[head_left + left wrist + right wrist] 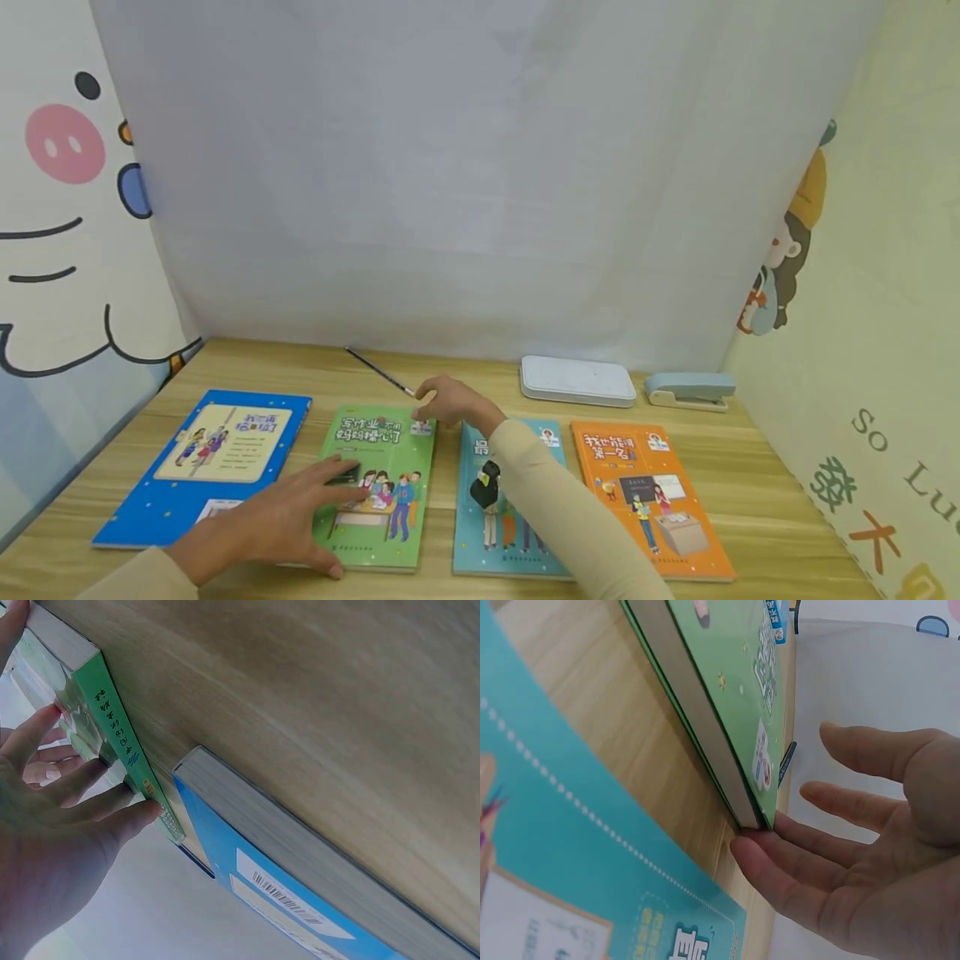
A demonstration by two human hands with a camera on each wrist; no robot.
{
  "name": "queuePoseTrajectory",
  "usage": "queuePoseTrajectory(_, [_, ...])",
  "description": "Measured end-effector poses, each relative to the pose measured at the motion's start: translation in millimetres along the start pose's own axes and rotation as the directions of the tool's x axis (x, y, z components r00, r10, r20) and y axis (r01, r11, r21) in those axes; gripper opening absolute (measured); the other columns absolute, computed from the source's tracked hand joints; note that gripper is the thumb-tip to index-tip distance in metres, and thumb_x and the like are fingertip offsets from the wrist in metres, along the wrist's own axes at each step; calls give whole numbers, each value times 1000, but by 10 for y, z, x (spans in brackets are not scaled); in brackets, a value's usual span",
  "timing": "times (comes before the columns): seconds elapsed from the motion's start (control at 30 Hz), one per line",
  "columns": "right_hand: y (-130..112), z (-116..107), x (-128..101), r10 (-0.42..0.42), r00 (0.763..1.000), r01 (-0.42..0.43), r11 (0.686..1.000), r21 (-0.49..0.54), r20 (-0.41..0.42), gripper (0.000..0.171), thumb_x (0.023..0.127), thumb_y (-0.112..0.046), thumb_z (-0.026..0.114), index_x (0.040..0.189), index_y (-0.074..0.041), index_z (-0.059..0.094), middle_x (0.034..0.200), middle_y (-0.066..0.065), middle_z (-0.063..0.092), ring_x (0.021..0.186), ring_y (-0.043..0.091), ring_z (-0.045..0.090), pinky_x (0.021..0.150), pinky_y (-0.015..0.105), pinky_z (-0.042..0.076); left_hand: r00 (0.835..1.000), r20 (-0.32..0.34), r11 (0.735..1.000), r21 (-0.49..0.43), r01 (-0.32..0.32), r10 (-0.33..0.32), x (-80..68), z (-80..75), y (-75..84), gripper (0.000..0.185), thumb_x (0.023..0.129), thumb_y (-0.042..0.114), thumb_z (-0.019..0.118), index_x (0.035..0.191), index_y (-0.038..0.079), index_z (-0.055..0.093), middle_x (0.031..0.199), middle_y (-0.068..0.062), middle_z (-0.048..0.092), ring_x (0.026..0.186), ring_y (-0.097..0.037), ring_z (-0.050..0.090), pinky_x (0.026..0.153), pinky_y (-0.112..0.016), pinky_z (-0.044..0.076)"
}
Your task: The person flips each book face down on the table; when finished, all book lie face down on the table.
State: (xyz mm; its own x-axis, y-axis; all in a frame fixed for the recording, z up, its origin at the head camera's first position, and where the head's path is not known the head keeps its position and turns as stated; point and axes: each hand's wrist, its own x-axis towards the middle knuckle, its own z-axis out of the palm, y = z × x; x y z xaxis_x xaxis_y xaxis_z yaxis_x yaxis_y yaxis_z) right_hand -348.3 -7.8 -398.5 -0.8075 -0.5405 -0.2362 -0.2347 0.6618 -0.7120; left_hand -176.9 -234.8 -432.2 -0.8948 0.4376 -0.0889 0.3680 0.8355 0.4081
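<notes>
A green book point(405, 454) lies flat on the wooden table, second from the left in a row of books. My left hand point(288, 510) rests on its left side with the fingers spread, and in the left wrist view the fingertips touch the cover near the green spine point(116, 724). At the book's far right corner is my right hand point(456, 402), its fingers loosely bent. The right wrist view shows those fingers point(769, 874) touching the corner, thumb apart from the cover. A dark pencil point(378, 371) lies just beyond the book.
Left of the green book lies a blue book point(135, 512). To its right are a teal book point(472, 550), partly under my right forearm, and an orange book point(600, 450). A white case point(577, 382) and a grey-blue stapler point(690, 387) stand at the back right, before a pale curtain.
</notes>
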Motion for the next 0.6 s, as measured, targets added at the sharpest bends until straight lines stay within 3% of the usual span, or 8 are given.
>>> queuePoseTrajectory(0.17, [-1,25,35,9,1000,-9,999,34,10,45,95,-16,69,136,-4,58,151,19,45,94,23,63,82,40,58,1000,-2,1000,-3,4,-4,5,6,-14,90,64,68,81,142,31,57,160,-16,34,144,-53,30,104,-77,31])
queuePoseTrajectory(0.3, [10,72,73,-22,1000,22,1000,5,16,45,96,-17,68,138,-5,57,151,18,47,81,19,58,74,37,57,1000,1,1000,0,2,-2,10,2,-10,89,64,67,82,142,31,57,160,-15,35,144,-53,30,104,-77,32])
queuePoseTrajectory(0.43, [31,98,89,-55,998,55,998,-15,18,45,96,-16,68,138,-6,57,155,16,42,109,27,60,85,42,54,1000,7,1000,-3,16,-16,18,-10,7,89,64,66,83,141,32,57,160,-14,35,144,-52,31,104,-77,33])
queuePoseTrajectory(0.5, [43,103,95,-60,998,60,998,-5,20,45,95,-14,68,137,-5,58,157,16,39,133,33,50,98,46,51,1000,11,1000,-2,24,-24,26,-12,13,88,63,66,84,141,33,57,160,-14,35,144,-52,31,105,-77,32])
queuePoseTrajectory(0.6, [56,105,106,-55,998,54,998,30,25,45,94,-12,70,136,-4,58,158,17,37,142,38,41,106,52,47,999,18,999,-6,34,-34,38,-9,22,88,63,65,84,141,33,58,160,-14,35,144,-52,32,105,-77,32])
